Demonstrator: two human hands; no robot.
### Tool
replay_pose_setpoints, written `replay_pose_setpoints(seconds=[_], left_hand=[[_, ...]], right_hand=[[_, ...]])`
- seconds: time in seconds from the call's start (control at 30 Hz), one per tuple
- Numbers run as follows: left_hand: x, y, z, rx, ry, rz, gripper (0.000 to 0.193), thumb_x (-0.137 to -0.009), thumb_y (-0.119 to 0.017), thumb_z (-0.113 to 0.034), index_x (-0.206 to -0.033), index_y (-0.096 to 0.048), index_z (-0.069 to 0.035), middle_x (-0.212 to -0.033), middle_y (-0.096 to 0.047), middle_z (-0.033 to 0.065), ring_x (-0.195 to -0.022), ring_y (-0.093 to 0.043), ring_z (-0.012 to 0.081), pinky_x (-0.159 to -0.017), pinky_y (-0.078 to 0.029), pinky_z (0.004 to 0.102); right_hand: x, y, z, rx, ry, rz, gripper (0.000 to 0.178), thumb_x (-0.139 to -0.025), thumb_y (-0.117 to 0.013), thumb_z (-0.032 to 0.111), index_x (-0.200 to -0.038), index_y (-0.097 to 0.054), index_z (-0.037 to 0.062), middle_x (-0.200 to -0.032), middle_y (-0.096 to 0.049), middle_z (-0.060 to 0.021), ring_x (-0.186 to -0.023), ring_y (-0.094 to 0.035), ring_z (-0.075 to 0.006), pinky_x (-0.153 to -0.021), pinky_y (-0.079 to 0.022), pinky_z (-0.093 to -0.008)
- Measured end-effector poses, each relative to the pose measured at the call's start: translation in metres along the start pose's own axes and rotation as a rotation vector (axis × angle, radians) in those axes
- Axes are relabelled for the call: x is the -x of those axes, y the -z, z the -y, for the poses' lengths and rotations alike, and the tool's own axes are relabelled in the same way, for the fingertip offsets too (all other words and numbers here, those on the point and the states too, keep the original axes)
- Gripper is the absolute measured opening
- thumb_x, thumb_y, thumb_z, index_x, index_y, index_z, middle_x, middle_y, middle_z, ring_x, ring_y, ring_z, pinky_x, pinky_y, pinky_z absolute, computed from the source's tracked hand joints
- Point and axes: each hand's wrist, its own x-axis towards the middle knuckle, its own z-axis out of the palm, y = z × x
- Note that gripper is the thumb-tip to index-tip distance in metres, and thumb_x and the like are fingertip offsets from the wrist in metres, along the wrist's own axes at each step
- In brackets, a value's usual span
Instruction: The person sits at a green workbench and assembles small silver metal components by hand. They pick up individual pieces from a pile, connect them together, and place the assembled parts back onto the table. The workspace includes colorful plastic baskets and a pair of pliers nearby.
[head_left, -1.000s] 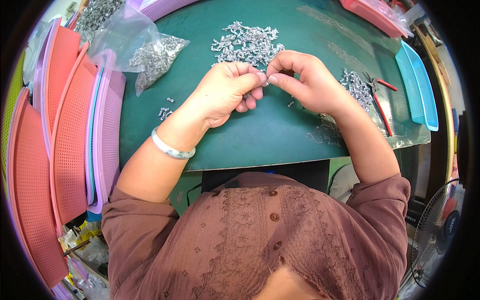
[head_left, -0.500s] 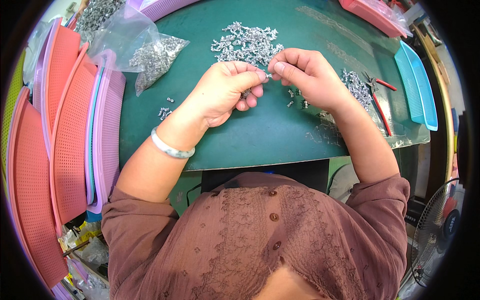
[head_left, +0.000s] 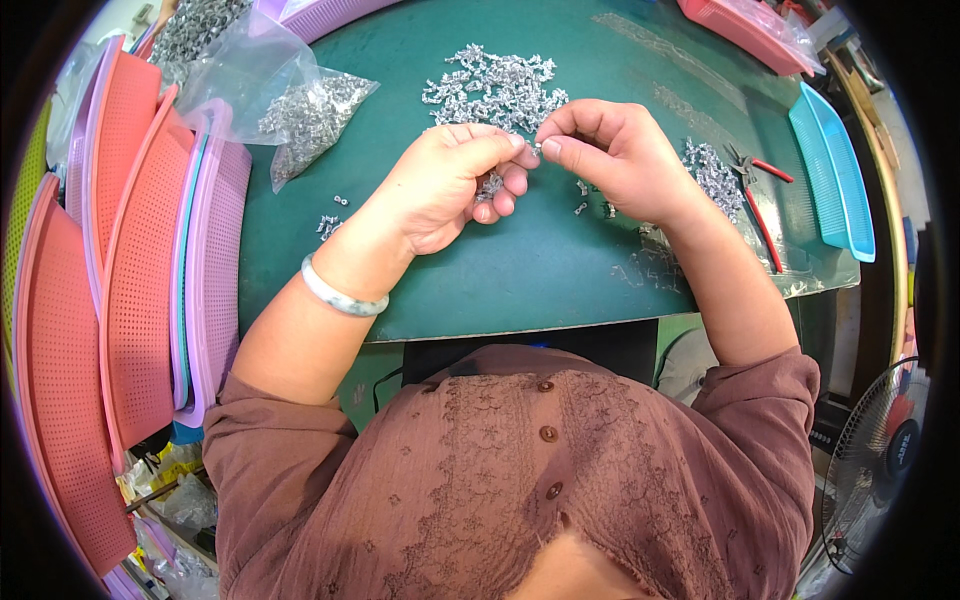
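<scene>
Over the green table, just on my side of a heap of small silvery metal parts [head_left: 500, 88], my two hands meet. Several metal parts [head_left: 489, 187] lie cupped in the curled lower fingers of my left hand [head_left: 460, 180]. Its thumb and forefinger pinch at a tiny metal part [head_left: 536, 149]. My right hand [head_left: 620, 155] grips the same part from the other side between thumb and forefinger. The part's exact shape is too small to make out. A few loose parts [head_left: 582, 188] rest on the table beside my right hand.
Right of my right hand lie a second heap of parts [head_left: 712, 178] and red-handled pliers [head_left: 745, 170]. A blue basket [head_left: 832, 170] stands at the right edge. At left are a clear bag of parts [head_left: 312, 120] and stacked pink and purple baskets [head_left: 150, 290]. A fan [head_left: 875, 460] stands lower right.
My right thumb and forefinger have shifted slightly at the left fingertips. The left fingers have loosened a little, showing more of the parts in the palm.
</scene>
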Motion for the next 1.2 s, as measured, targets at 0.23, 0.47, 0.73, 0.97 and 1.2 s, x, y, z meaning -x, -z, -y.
replay_pose_setpoints(seconds=[0.23,0.47,0.73,0.97,1.2], left_hand=[[0.001,-0.001,-0.002,0.043,0.013,0.03,0.019,-0.087,-0.051,-0.017,-0.08,-0.058,-0.001,-0.063,-0.055,0.0026,-0.048,-0.05,0.0073,-0.039,-0.036,0.0163],[0.002,-0.002,-0.001,0.04,0.005,0.013,0.013,-0.085,-0.055,-0.015,-0.082,-0.058,-0.002,-0.065,-0.055,0.0022,-0.05,-0.049,0.0071,-0.04,-0.035,0.0161],[0.0,0.003,-0.003,0.01,-0.022,-0.028,0.009,-0.085,-0.054,-0.013,-0.084,-0.056,-0.004,-0.069,-0.056,0.0024,-0.055,-0.051,0.0078,-0.045,-0.04,0.0162],[-0.003,0.015,-0.005,0.192,-0.101,0.039,0.01,-0.084,-0.046,-0.005,-0.092,-0.051,-0.001,-0.082,-0.058,0.0098,-0.069,-0.058,0.0151,-0.058,-0.049,0.0224],[-0.005,0.014,-0.003,0.185,-0.12,0.006,0.015,-0.084,-0.045,-0.004,-0.096,-0.052,0.001,-0.085,-0.057,0.0088,-0.07,-0.057,0.0141,-0.059,-0.049,0.0229]], right_hand=[[-0.001,-0.001,-0.006,-0.023,0.132,0.007,0.011,-0.08,-0.058,0.008,-0.086,-0.06,-0.0002,-0.078,-0.06,-0.0025,-0.072,-0.052,-0.0075,-0.065,-0.044,-0.0231],[-0.001,-0.002,-0.002,0.124,0.266,0.001,0.008,-0.079,-0.058,0.006,-0.085,-0.06,0.002,-0.077,-0.058,-0.0035,-0.07,-0.053,-0.0099,-0.064,-0.044,-0.0235],[-0.006,-0.001,-0.014,0.355,0.344,-0.106,0.012,-0.078,-0.055,0.003,-0.089,-0.06,0.0029,-0.082,-0.057,-0.0077,-0.073,-0.056,-0.018,-0.065,-0.045,-0.0278],[-0.005,-0.004,-0.014,0.729,0.464,-0.036,0.016,-0.071,-0.058,0.002,-0.086,-0.061,0.0054,-0.085,-0.053,-0.0105,-0.084,-0.051,-0.0291,-0.075,-0.042,-0.0368],[-0.005,0.002,-0.015,0.737,0.358,0.012,0.009,-0.07,-0.061,0.006,-0.078,-0.058,0.0039,-0.08,-0.053,-0.0112,-0.083,-0.051,-0.03,-0.074,-0.043,-0.0374]])
